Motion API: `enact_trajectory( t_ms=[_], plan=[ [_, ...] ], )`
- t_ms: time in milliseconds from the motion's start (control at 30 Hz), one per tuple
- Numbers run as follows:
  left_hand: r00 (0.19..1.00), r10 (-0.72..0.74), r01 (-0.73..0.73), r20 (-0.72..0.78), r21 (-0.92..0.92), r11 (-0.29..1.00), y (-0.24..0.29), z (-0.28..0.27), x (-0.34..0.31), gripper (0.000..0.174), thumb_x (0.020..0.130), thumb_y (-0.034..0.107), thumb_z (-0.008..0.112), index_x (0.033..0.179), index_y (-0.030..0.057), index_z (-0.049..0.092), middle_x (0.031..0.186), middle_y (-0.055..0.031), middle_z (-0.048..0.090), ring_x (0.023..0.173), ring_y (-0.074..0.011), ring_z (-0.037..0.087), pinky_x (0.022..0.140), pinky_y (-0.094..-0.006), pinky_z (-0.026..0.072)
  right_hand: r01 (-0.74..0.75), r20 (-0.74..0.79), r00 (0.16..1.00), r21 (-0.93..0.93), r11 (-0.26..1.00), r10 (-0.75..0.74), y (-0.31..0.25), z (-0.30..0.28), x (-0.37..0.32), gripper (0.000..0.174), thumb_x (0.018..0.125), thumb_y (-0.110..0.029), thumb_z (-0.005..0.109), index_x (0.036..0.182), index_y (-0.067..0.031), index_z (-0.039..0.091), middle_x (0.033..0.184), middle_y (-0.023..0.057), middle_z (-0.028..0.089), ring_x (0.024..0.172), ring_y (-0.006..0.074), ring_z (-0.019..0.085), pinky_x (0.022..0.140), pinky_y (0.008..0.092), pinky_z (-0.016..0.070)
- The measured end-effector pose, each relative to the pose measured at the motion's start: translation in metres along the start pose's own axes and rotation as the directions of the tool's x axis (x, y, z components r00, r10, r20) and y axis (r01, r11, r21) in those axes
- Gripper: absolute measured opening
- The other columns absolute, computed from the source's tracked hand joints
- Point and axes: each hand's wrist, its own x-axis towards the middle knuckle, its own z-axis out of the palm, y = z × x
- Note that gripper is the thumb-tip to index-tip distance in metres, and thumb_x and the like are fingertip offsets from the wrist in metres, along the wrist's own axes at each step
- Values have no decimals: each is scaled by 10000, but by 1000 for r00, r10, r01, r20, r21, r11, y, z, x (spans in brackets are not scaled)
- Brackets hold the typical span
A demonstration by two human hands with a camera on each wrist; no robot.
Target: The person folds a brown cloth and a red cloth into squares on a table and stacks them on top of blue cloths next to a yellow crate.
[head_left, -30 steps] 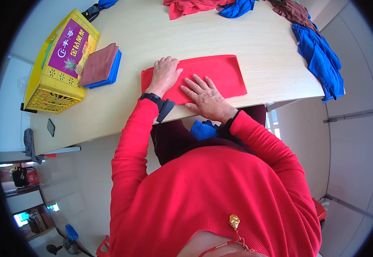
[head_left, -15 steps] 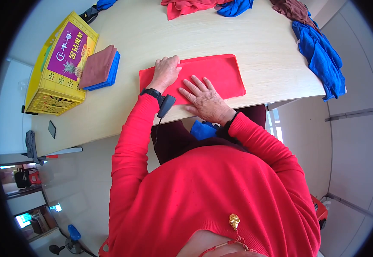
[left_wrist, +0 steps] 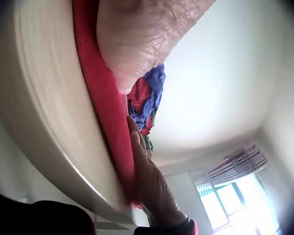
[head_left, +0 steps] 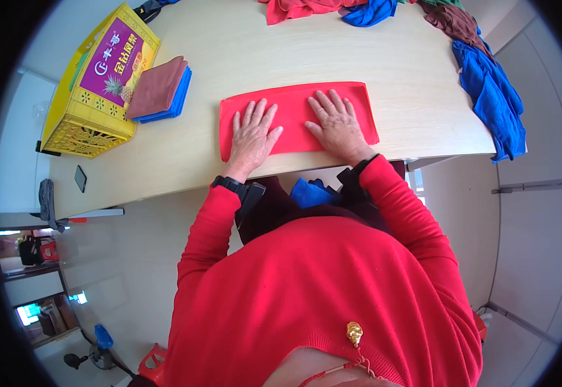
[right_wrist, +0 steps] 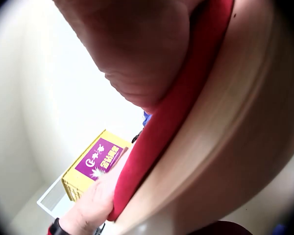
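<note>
A red cloth (head_left: pixel 287 129) lies as a flat rectangle near the table's front edge. On its left part rests the left hand (head_left: pixel 252 137), palm down with fingers spread and straight. The right hand (head_left: pixel 340 128) lies flat on the cloth's right part, its fingers also extended. In the left wrist view the left hand (left_wrist: pixel 142 39) touches the red cloth (left_wrist: pixel 105 98), with the right hand (left_wrist: pixel 157 191) beyond. The right wrist view shows the right hand (right_wrist: pixel 137 54) on the cloth (right_wrist: pixel 157 132) and the left hand (right_wrist: pixel 95 200) at its far end.
Left of the cloth stands a yellow crate (head_left: pixel 94 122); against it lean folded brown (head_left: pixel 155 89) and blue cloths (head_left: pixel 181 97). A phone (head_left: pixel 81 178) lies at the table's left. Crumpled red (head_left: pixel 300 8), blue (head_left: pixel 491 97) and brown cloths (head_left: pixel 452 22) lie along the back and right edges.
The left hand has moved down from the cloth's upper edge and its fingers have straightened out. The right hand has shifted up and to the right across the cloth, so the hands are further apart.
</note>
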Motion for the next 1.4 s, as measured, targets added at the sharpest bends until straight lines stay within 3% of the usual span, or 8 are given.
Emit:
enact_trajectory(
  t_ms=[200,300,600,733,833,967,1233,1400],
  plan=[
    [925,-380,378,-18,-68,923,-38,-8,-20,654,981,415,584,1515,91,392,1598,-158,326,1474,-324,304,1186,-495,259,-127,-37,991,-46,991,125,39,-10,-11,620,1020,-485,468,1514,-115,417,1597,111,360,1495,349,273,1207,529,221],
    [827,-561,562,30,-17,827,-32,-32,-21,646,926,468,646,1378,24,522,1420,-200,534,1319,-351,491,1089,-506,384,-234,8,972,-71,970,236,46,-19,-16,646,1011,-499,478,1521,-107,408,1599,122,352,1500,358,260,1209,534,215],
    [779,-597,626,191,-290,724,-53,-25,-4,420,819,292,768,1071,-28,663,1012,-201,706,914,-352,692,863,-437,538,35,41,999,-75,997,-32,-40,-31,-25,754,989,-555,482,1530,-43,364,1603,159,328,1503,369,249,1209,561,203],
    [774,-530,575,347,-735,359,-82,-1,-11,323,854,153,740,1119,-17,666,1096,-146,713,995,-267,698,868,-400,550,120,105,988,-48,992,-114,-59,-25,-34,794,982,-568,480,1528,-7,345,1599,175,326,1503,369,250,1206,566,205],
    [759,-278,489,589,-798,-353,-80,-38,-12,290,878,104,724,1137,-7,660,1124,-112,708,1018,-201,694,906,-379,557,122,117,986,-42,992,-117,-61,-18,-35,816,978,-574,478,1529,11,333,1597,185,326,1504,369,249,1205,565,207],
    [787,-178,447,591,-744,-497,-86,-57,-9,295,894,92,707,1169,2,648,1113,-110,706,1019,-204,694,938,-395,557,124,98,988,-60,990,-118,-68,-13,-36,824,973,-579,479,1530,10,333,1596,191,325,1502,374,251,1205,560,211],
    [894,-128,344,430,-840,-420,-38,-95,50,318,876,104,721,1159,-14,635,1060,-98,703,975,-182,687,902,-341,539,203,62,978,-26,979,-201,-95,3,-20,804,967,-578,486,1502,13,380,1583,204,335,1494,385,260,1205,568,204],
    [932,-187,317,309,-948,14,24,-50,98,399,811,148,738,1133,-39,594,1040,-144,703,945,-240,698,849,-372,543,212,26,977,28,977,-213,-95,1,-20,613,934,-525,548,1323,-51,570,1415,180,494,1370,358,407,1163,564,265]
  ],
)
